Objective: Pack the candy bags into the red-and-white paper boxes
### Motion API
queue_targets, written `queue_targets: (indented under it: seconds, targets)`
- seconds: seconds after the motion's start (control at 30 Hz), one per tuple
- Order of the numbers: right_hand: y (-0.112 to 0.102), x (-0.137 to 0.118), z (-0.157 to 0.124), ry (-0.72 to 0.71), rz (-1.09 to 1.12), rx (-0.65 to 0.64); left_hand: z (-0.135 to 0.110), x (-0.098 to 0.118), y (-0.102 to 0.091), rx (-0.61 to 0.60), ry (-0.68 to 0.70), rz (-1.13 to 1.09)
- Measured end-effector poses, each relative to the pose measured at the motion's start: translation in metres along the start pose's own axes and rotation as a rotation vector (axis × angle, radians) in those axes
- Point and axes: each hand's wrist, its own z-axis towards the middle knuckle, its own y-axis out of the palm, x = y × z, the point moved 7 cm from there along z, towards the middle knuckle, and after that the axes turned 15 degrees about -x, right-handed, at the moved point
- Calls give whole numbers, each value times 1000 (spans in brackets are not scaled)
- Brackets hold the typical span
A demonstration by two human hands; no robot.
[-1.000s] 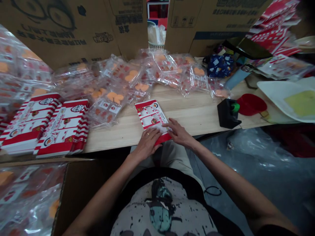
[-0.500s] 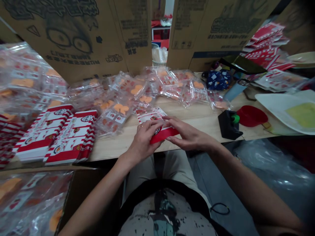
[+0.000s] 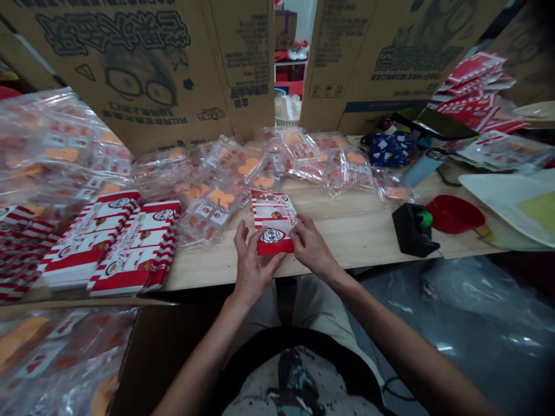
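A red-and-white printed paper sleeve (image 3: 272, 215), with stripes, a cartoon face and a small burger picture, lies near the table's front edge. My left hand (image 3: 254, 263) holds its near left corner, the thumb along the bottom edge and a finger at the left side. The other left fingers stand apart. At the near right edge, my right hand (image 3: 314, 247) has its fingers curled and pinched on the sleeve. Its right fingertips partly cover that edge. Just left of the sleeve lies a clear bag (image 3: 208, 214) with orange pieces and printed cards.
Stacks of similar sleeves (image 3: 134, 248) stand at left. Clear bags (image 3: 299, 151) line the back before cardboard boxes (image 3: 173, 124). A black tape dispenser (image 3: 410, 234), red dish (image 3: 455, 214) and white tray (image 3: 498, 196) are at right. An open carton with bags (image 3: 65, 352) sits lower left.
My hands have moved apart to the sleeve's sides, exposing its printed face. The left hand has opened its outer fingers. The view has shifted slightly.
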Motion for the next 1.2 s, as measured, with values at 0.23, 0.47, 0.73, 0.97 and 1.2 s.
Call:
queue_targets:
  seconds: [0.23,0.47,0.73,0.97,1.2]
  targets:
    - [-23,-29,-3,-74,191,-186,20,23,-27,12,151,-15]
    - [-39,-44,-1,-153,0,-221,25,33,-31,57,211,10]
    - [-63,-107,-22,-418,-409,-247,34,61,-62,-3,119,16]
    - [-55,-101,-8,-516,-519,-422,50,63,-52,-336,88,-22]
    - [-55,-96,-7,-607,-461,-262,64,65,-53,-430,174,65]
